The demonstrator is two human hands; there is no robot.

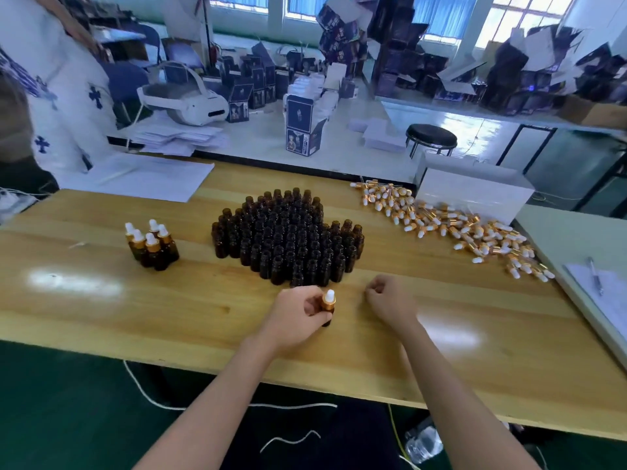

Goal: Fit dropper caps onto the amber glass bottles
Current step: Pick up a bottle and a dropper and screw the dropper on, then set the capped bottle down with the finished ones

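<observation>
My left hand [298, 315] grips an amber bottle [327, 317] that stands on the wooden table [135, 317] and wears a gold and white dropper cap [329, 299]. My right hand [390, 300] rests on the table just right of it, fingers curled, holding nothing. A dense cluster of uncapped amber bottles [288, 237] stands right behind my hands. Several capped bottles [151, 244] stand in a small group to the left. A heap of loose dropper caps [451, 225] lies at the right back.
A white box [475, 188] sits behind the caps. A clipboard with a pen [597, 279] lies at the right edge. Paper sheets [146, 178] lie at the back left, where a person in white [57, 96] stands. Dark cartons crowd the far tables.
</observation>
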